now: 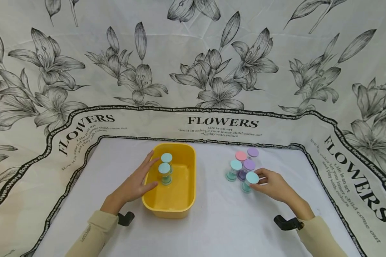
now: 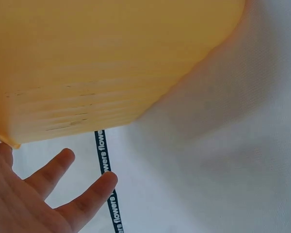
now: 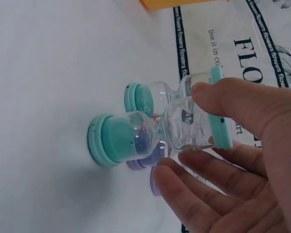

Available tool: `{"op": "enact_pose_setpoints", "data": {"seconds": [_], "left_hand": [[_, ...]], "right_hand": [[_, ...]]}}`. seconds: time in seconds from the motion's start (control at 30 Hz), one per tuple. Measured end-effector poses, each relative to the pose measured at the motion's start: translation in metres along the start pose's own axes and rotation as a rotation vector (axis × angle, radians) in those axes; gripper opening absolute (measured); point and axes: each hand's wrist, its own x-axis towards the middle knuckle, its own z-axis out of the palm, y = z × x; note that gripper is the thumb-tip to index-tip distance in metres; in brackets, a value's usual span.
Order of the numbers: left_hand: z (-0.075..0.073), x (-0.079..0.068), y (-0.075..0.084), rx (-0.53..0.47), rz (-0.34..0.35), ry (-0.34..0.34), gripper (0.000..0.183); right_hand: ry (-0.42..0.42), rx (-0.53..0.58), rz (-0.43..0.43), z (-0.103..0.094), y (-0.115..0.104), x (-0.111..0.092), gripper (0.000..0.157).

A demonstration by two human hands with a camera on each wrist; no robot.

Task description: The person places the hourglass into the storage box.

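Note:
My right hand (image 1: 275, 186) pinches a teal-capped sand timer (image 1: 252, 177) between thumb and fingers, at its upper part. In the right wrist view, teal sand (image 3: 120, 138) fills the lower bulb of this upright timer and the upper bulb is clear. Close beside it stand another teal sand timer (image 1: 235, 165), two purple ones (image 1: 249, 164) and a pink one (image 1: 240, 155). On the left, my left hand (image 1: 132, 185) lies at the near-left rim of a yellow bin (image 1: 193, 178), thumb over the rim and fingers spread along the side. Two teal sand timers (image 1: 165, 168) stand inside the bin.
A white cloth (image 1: 212, 221) covers the table. Behind and around it runs a flower-printed fabric (image 1: 225, 121) with black trim and lettering. Black wrist mounts (image 1: 287, 223) stick out below both hands. White table surface separates the bin from the timers on the right.

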Motion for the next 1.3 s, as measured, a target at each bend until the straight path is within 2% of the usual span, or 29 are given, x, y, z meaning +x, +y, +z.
{"op": "enact_pose_setpoints", "data": {"seconds": [0.17, 0.33, 0.53, 0.7, 0.93, 1.3], "left_hand": [[0.0, 0.0, 0.0, -0.009, -0.001, 0.001, 0.078], [0.0, 0.0, 0.001, -0.009, -0.009, 0.002, 0.078], [-0.001, 0.001, 0.001, -0.007, 0.0, 0.006, 0.078], [0.0, 0.002, 0.001, -0.003, 0.014, 0.001, 0.078], [0.001, -0.002, 0.0, -0.009, 0.015, 0.003, 0.077], [0.0, -0.001, 0.002, -0.012, 0.007, 0.01, 0.078]], "right_hand": [[-0.063, 0.024, -0.06, 0.001, -0.014, 0.001, 0.05], [-0.088, 0.06, -0.116, 0.004, -0.031, 0.005, 0.051], [-0.095, 0.062, -0.212, 0.012, -0.055, 0.021, 0.048], [-0.112, 0.118, -0.274, 0.013, -0.078, 0.031, 0.043], [-0.098, 0.088, -0.358, 0.001, -0.118, 0.052, 0.046], [-0.058, 0.062, -0.402, -0.019, -0.178, 0.072, 0.054]]}}
